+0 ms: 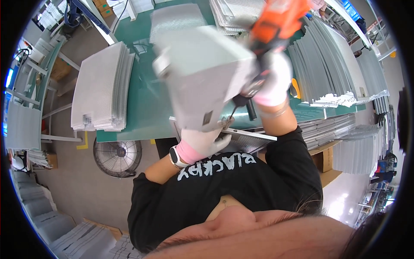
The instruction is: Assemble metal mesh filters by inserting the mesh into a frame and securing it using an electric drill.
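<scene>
- Left hand (199,141): white glove with pink cuff, a pale-banded watch (174,156) at the wrist; set against the lower edge of the box, fingers bent, close to the driver's tip. Whether they are clamped on a small part there cannot be told.
- Right hand (278,77): matching glove, a band at the wrist; fingers closed around the power driver.
- Power driver (279,23): orange and black, blurred; body raised above the right hand, dark bit slanting down to the box's lower edge.
- Box (207,82): light grey, sharp-cornered, blurred, tilted in front of the person's chest, over the near side of the table; small dark rectangular mark low on its near face.
- Framed panel (248,140): dark, apparently mesh, pale rim; below the box, between the forearms.
- Table (148,110): green top.
- Black bar (251,111): short, on the tabletop just beside the bit.
- Yellow-handled tool (295,88): just right of the right hand.
- Left stack (97,86): pale perforated sheets, on the table's left end.
- Right stack (321,60): grey sheets, fanned, on the table's right side.
- Pale sheet (177,18): flat, at the table's far side.
- Floor fan (118,154): round, wire-guarded, below the table's left end.
</scene>
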Demonstrator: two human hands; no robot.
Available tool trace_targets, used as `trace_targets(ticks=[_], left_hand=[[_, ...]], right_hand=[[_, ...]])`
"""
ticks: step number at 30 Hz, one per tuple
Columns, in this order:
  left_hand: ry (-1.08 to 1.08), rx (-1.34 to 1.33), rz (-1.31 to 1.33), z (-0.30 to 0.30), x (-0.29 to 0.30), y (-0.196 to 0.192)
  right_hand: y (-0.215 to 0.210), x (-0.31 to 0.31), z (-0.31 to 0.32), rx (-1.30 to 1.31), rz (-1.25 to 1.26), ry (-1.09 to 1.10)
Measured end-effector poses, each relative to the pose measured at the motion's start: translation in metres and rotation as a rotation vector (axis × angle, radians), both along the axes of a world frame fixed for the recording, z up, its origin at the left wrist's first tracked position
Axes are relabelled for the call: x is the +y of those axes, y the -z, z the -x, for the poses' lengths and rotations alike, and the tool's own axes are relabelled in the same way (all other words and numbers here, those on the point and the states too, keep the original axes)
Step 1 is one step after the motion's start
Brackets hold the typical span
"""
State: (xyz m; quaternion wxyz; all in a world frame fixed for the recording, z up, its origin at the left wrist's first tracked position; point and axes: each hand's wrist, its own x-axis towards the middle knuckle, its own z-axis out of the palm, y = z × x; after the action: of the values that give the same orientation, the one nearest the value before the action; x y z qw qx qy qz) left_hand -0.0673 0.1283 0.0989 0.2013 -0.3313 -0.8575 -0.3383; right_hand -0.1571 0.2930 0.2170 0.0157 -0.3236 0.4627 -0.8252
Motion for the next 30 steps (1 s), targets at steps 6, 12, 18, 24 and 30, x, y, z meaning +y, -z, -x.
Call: trace_targets(ticks=[6, 12, 18, 24, 30], left_hand=[[-0.102, 0.074, 0.07, 0.006, -0.002, 0.0], [-0.083, 0.101, 0.0, 0.01, 0.001, -0.007], [-0.065, 0.053, 0.07, 0.008, 0.001, -0.009], [-0.057, 0.024, 0.045, 0.004, 0.002, -0.005], [-0.012, 0.098, -0.042, 0.002, 0.007, 0.011]], right_hand=[[-0.034, 0.02, 0.013, 0.134, 0.504, 0.221], [-0.022, 0.001, 0.001, -0.041, 0.269, 0.144], [-0.01, 0.002, 0.013, 0.041, 0.084, -0.044], [-0.013, -0.003, 0.011, 0.021, 0.052, -0.097], [0.018, -0.009, -0.004, -0.097, 0.013, -0.242]])
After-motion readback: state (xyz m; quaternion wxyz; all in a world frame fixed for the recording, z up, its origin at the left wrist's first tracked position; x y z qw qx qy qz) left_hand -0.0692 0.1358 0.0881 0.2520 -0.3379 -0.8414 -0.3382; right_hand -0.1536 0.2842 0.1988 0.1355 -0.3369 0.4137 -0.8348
